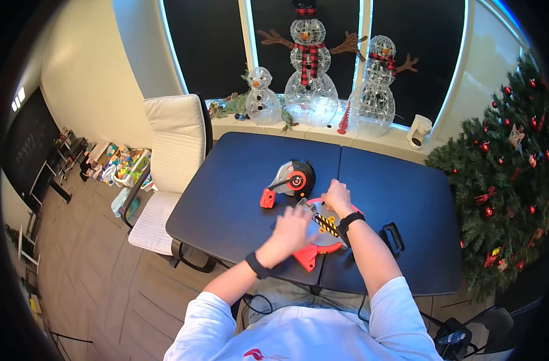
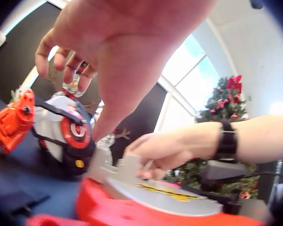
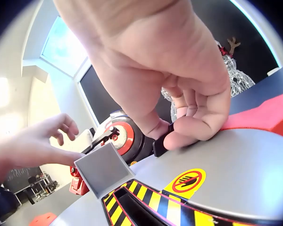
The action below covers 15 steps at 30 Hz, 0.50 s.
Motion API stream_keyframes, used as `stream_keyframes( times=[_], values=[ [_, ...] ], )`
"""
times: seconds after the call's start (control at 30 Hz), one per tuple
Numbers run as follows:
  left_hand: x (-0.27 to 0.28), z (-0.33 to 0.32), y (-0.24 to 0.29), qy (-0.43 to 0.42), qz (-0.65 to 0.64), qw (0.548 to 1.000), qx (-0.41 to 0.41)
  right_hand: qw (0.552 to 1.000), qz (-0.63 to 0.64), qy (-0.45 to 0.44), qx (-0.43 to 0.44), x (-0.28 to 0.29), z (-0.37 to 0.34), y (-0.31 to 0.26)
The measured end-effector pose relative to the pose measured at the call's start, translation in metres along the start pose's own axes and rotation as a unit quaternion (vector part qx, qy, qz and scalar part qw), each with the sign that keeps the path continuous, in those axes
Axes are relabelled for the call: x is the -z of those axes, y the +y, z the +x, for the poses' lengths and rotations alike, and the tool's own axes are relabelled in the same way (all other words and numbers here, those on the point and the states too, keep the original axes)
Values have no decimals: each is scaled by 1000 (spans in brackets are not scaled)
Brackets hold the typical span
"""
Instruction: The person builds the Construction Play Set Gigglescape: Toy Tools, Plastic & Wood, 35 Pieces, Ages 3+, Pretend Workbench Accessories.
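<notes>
A toy miter saw base lies on the table near the person, with red feet [image 1: 306, 259], a grey round plate [image 3: 221, 155] and a black-and-yellow striped slot [image 1: 326, 225]. My right hand [image 1: 338, 197] is at the plate's far edge, thumb and curled fingers pinching a small black part [image 3: 160, 146]. Over the base's left side, my left hand [image 1: 291, 230] has loosely spread fingers and holds nothing. In the right wrist view its fingertips reach right to a grey square block [image 3: 103, 170]. Beyond the hands stands the saw head [image 1: 294, 179], with a round blade guard and red handle [image 1: 267, 198].
A black handle-shaped piece [image 1: 393, 238] lies on the dark table [image 1: 250, 150] to the right. A white chair [image 1: 175, 138] stands at the left, a decorated Christmas tree [image 1: 503, 174] at the right. Wire snowmen [image 1: 310, 90] line the windowsill behind.
</notes>
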<state>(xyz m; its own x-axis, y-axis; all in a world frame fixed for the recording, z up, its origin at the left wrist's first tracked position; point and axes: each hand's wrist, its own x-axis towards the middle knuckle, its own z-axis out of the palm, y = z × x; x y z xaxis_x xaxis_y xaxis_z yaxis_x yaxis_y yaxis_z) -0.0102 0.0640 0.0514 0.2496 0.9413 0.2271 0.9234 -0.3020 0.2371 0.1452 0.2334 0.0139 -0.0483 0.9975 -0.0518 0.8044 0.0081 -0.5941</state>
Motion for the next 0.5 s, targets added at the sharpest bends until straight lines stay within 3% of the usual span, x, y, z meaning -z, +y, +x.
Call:
stream_keyframes(
  times=[0.07, 0.13, 0.23, 0.33, 0.5],
  values=[
    [-10, -15, 19, -103, -13, 994, -23, 1000, 3, 8, -6, -3, 3, -1],
    [-36, -21, 21, -88, 0, 994, -59, 1000, 10, 6, -12, 1, 1, -3],
    [-43, -19, 27, -105, 16, 994, -39, 999, -22, 33, 32, 0, 4, 1],
    [-58, -20, 21, -77, 42, 994, -64, 994, 101, -2, -39, 1, 5, 3],
    [-48, -23, 28, -87, 27, 995, -42, 979, 192, 18, -61, 6, 2, 1]
  ],
)
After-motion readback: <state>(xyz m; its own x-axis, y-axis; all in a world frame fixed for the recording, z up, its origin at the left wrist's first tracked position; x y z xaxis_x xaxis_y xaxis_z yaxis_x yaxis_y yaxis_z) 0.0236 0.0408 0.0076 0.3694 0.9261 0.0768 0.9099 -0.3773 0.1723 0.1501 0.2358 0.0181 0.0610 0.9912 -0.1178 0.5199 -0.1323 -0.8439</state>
